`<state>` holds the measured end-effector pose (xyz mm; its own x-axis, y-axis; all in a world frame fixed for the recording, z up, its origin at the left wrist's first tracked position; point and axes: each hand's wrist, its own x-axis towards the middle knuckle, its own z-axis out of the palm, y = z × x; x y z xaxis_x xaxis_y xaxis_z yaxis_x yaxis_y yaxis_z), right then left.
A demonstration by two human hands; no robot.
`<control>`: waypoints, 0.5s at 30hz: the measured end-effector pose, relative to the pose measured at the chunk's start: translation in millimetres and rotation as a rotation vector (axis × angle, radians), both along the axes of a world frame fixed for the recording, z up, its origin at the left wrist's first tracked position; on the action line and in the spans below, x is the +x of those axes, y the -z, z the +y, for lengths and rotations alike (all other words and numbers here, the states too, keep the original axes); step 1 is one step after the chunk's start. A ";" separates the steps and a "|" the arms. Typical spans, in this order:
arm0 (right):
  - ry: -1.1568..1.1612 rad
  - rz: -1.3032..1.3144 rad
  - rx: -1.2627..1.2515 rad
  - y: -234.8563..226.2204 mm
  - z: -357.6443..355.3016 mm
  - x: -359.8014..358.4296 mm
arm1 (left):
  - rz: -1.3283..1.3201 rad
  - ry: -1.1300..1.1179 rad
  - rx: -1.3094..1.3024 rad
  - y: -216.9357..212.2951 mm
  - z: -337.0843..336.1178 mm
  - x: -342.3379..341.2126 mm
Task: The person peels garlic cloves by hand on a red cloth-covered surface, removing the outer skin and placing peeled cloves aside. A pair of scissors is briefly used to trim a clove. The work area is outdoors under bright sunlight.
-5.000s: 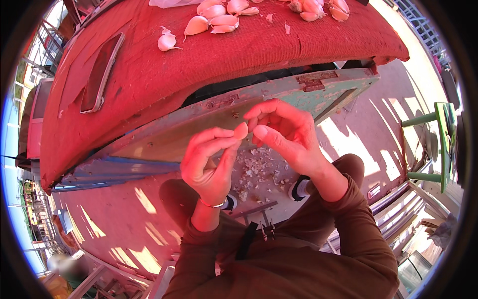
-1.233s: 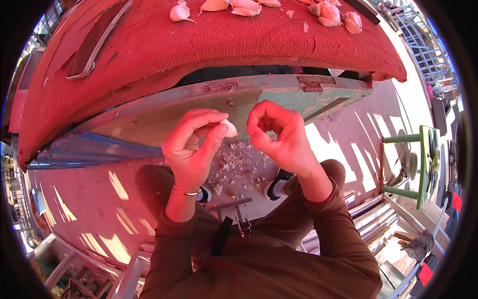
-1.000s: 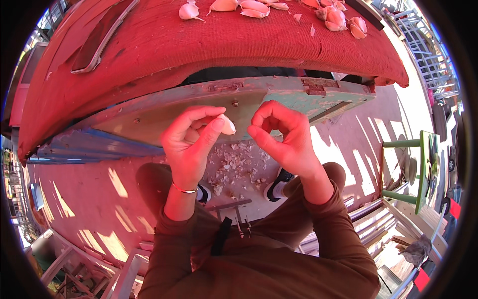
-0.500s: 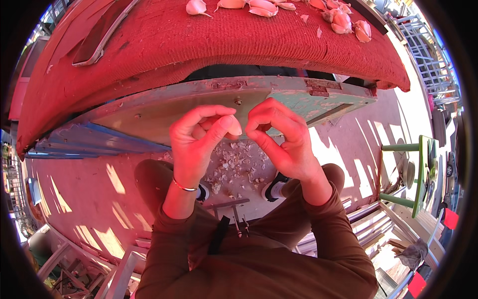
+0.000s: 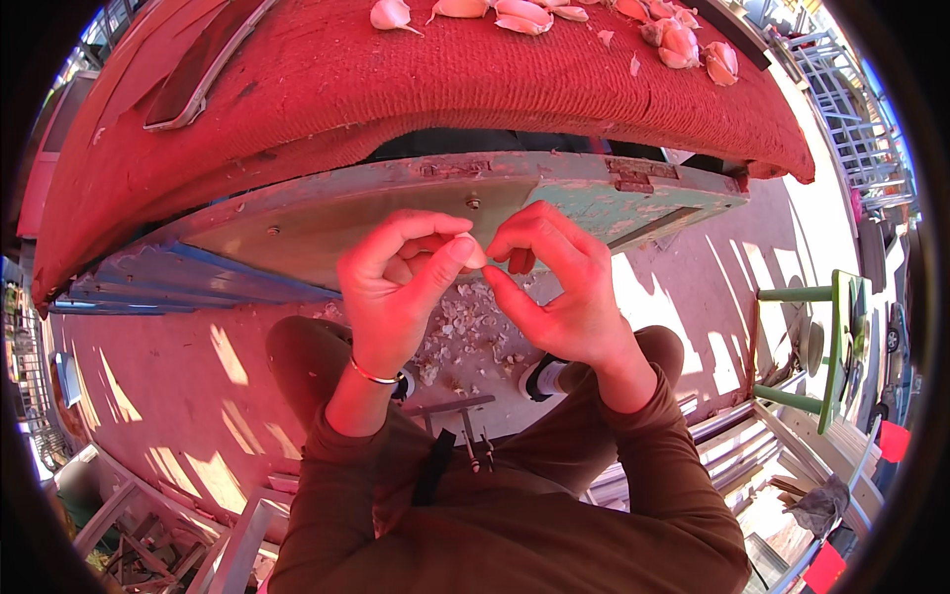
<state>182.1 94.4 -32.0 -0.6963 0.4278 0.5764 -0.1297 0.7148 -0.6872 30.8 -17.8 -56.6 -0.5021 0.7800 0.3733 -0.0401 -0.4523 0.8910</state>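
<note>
Between thumb and forefinger, my left hand (image 5: 396, 282) pinches a small pale garlic clove (image 5: 477, 254), partly hidden by the fingertips. My right hand (image 5: 572, 297) is closed too, its thumb and forefinger tips pinching at the clove's right end. Both hands are in front of the table edge, above my lap. Beyond them, several garlic cloves (image 5: 522, 16) lie on the red cloth (image 5: 426, 84), with a partly broken garlic bulb (image 5: 678, 42) toward the right.
A phone (image 5: 203, 69) rests on the cloth at the far left. Garlic skins (image 5: 465, 322) litter the ground between my feet. A green stool (image 5: 836, 346) lies at the right, near stacked boards (image 5: 732, 450). Metal frames (image 5: 247, 540) stand at the lower left.
My right hand has moved slightly left, and its fingertips have come together at the clove. My left hand has stayed nearly in place with the clove.
</note>
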 end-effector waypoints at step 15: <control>0.065 -0.038 0.087 4.3 0.5 0.1 | 0.249 -0.133 0.023 1.5 1.1 2.7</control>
